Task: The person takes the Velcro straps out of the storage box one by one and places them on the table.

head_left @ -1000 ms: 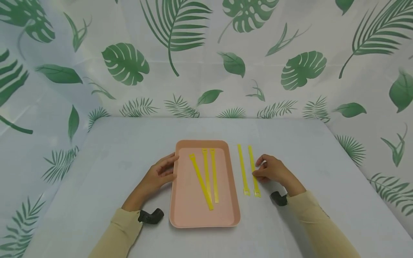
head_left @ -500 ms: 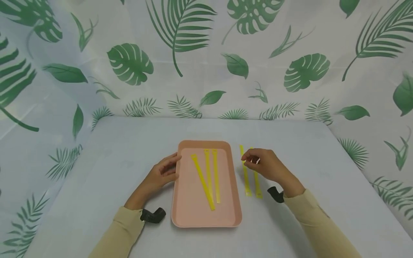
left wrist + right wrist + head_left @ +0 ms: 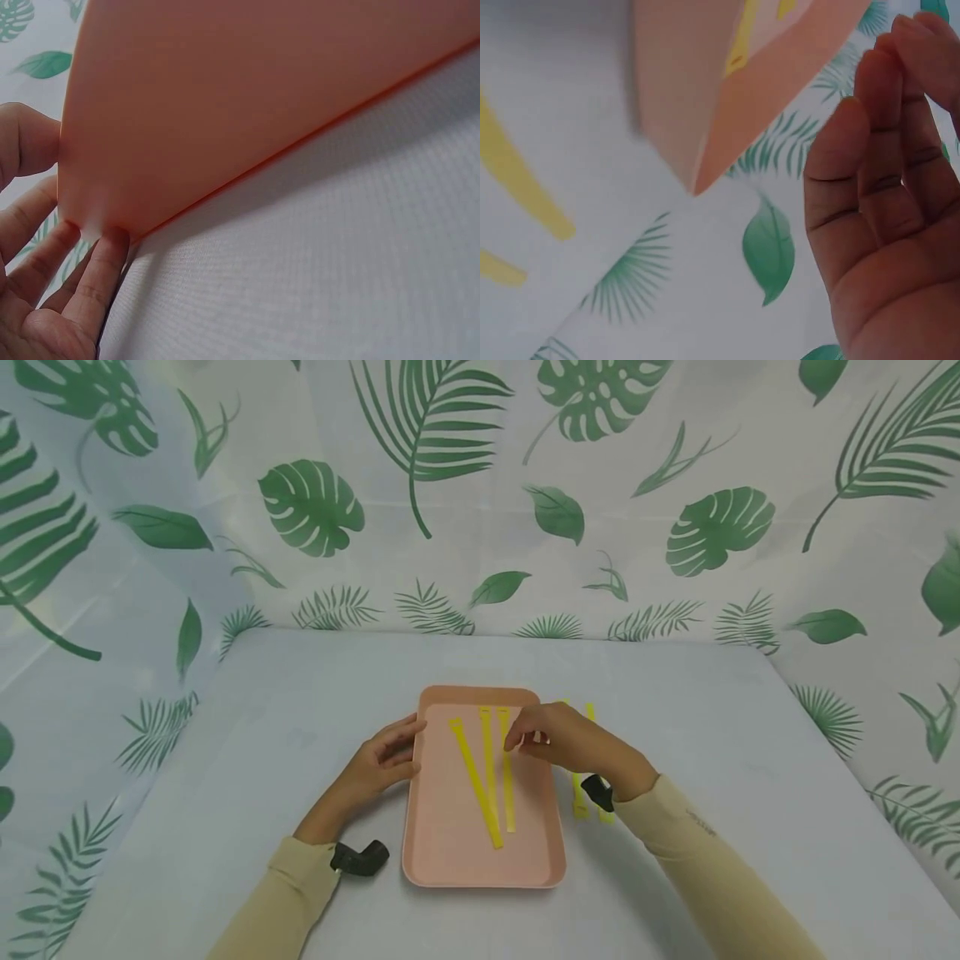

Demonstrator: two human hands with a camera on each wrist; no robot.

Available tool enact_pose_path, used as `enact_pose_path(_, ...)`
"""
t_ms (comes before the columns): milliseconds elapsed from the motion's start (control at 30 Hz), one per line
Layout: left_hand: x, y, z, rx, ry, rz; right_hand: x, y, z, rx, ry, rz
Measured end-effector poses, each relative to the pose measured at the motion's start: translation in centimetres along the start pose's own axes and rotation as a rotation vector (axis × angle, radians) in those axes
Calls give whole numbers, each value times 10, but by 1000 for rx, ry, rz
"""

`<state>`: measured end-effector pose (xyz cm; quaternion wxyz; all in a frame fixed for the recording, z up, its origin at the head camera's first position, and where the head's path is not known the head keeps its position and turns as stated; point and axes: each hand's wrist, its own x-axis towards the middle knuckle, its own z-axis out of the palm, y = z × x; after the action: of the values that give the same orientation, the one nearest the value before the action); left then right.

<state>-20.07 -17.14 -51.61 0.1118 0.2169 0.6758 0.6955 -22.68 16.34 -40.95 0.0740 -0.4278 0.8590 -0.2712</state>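
Leaf-print backdrop (image 3: 480, 547): is rising behind the surface.
Surface (image 3: 712, 718): is bearing the tray.
Tray (image 3: 450, 864): is holding three yellow strips.
Right hand (image 3: 567, 739): is hovering over the tray's right side, empty, fingers bending loosely, thumb leaving a narrow gap.
Left hand (image 3: 377, 762): is touching the tray's left side, fingers spreading wide.
Three yellow strips (image 3: 477, 785): are lying inside, the left one slanting.
Two outer strips (image 3: 580, 807): are lying right of the tray, their middles hiding behind the right hand.
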Motion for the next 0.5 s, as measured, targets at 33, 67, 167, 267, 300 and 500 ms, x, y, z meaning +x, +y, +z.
enact_pose_path(33, 0, 0, 0, -2, 1, -3, 5, -2, 1, -2, -21, -11)
enact_pose_path(67, 0, 0, 0, -5, 2, -7, 10, -2, 3, -1, -40, -21)
enact_pose_path(167, -1, 1, 0, -17, 2, -11, 24, -5, 7, 11, -91, -57)
enact_pose_path(267, -1, 1, 0, -29, -1, -5, 36, -6, 12, 32, -133, -105)
enact_pose_path(300, -1, 1, 0, -30, -3, -3, 39, -6, 14, 35, -145, -116)
enact_pose_path(500, 0, 0, 0, -24, -3, -6, 59, -5, 27, -14, -205, -101)
